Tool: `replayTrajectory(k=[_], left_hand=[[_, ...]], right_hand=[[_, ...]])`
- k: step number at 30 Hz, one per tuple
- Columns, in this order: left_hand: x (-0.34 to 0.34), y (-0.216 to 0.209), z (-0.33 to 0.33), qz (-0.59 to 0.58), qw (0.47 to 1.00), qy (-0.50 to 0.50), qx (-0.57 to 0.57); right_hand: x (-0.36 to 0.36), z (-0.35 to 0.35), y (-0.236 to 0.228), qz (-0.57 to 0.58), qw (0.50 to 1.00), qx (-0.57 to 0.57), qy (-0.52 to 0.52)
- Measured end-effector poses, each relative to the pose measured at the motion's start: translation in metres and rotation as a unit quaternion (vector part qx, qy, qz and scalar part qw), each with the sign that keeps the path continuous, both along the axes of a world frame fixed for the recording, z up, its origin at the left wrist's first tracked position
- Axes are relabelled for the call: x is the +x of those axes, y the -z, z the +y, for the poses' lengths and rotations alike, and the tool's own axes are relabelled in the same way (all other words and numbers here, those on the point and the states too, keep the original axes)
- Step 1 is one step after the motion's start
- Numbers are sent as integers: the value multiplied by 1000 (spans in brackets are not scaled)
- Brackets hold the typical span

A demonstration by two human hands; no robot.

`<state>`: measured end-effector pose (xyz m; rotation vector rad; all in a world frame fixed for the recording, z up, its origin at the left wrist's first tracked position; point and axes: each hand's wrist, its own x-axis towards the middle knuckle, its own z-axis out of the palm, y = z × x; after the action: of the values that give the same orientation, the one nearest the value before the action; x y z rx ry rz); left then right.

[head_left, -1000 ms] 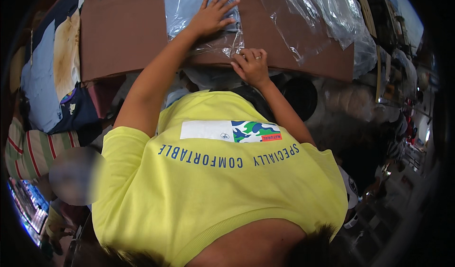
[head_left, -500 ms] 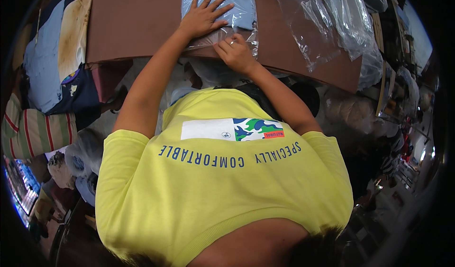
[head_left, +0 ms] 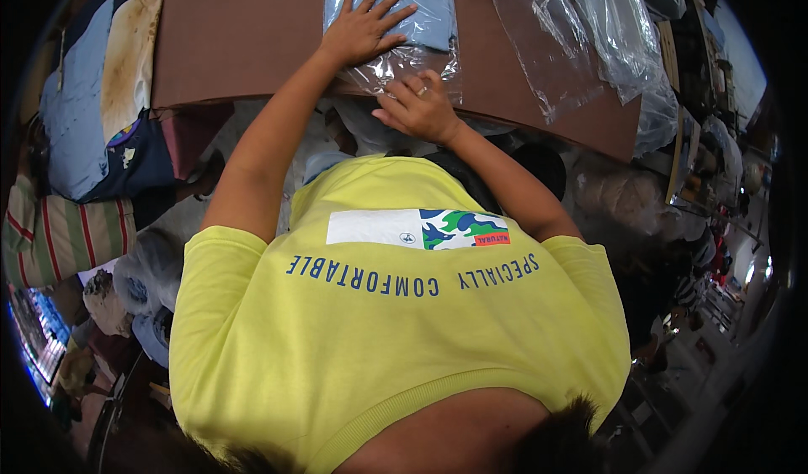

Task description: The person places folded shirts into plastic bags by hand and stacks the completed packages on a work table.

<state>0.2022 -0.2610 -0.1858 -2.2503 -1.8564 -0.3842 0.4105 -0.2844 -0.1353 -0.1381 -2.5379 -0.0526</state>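
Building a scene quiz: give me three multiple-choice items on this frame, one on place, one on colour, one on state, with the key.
1. Where is the left hand? A on the bagged garment B on the striped cloth C in the air
2. What colour is the folded garment in the clear bag? A red B light blue C black
3. How are the left hand's fingers? A fisted B pinched together C spread flat

Key: A, the palm lies on the bag on the brown table; B, pale blue shows through the plastic; C, the fingers fan out while the right hand works the bag's near edge.
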Motion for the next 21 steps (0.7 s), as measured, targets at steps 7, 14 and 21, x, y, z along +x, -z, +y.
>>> replayTrajectory(k=[7, 14, 21], left_hand=[[-2, 3, 2, 7, 1000, 9, 7], [1, -2, 1, 32, 999, -1, -17], [-37, -45, -62, -88, 991, 95, -32]], right_hand=[[-48, -1, 16, -112, 972, -181, 98], [-39, -8, 7, -129, 990, 38, -53], [59, 33, -18, -189, 972, -140, 28]])
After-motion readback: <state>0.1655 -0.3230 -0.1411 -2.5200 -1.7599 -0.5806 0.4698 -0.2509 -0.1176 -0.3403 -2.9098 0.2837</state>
